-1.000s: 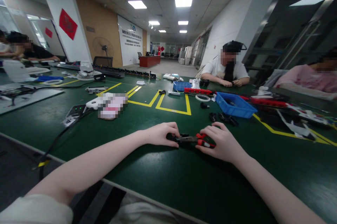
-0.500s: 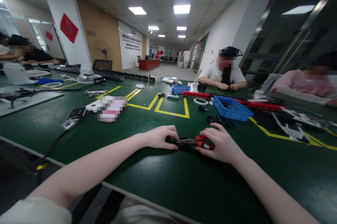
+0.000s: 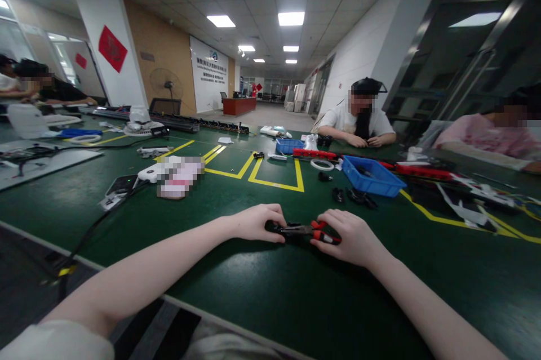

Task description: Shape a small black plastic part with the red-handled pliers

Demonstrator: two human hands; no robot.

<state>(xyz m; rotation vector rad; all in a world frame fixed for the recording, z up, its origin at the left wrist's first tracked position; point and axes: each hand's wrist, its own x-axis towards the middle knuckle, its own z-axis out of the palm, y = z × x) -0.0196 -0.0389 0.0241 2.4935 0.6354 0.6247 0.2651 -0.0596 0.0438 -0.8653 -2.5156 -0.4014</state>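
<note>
Both hands meet over the green table in the middle of the head view. My right hand (image 3: pixel 349 233) is closed round the red-and-black handles of a pair of pliers (image 3: pixel 319 232), whose metal jaws point left. Between the thumb and fingers of my left hand (image 3: pixel 262 223) is a small black part (image 3: pixel 274 227), mostly hidden by the fingers. The plier jaws reach this part and appear to touch it. Whether they grip it I cannot tell.
Beyond my right hand lie small black parts (image 3: pixel 359 196) and a blue bin (image 3: pixel 372 175). A phone (image 3: pixel 180 177) and a black cable (image 3: pixel 91 233) are on the left. Red strips (image 3: pixel 315 154) lie farther back. A co-worker (image 3: pixel 359 118) sits across the table, another person (image 3: pixel 486 137) at right.
The fingers of my right hand have closed down further on the pliers' handles; a raised finger is now lowered. My left hand stays nearly in place with the black part.
</note>
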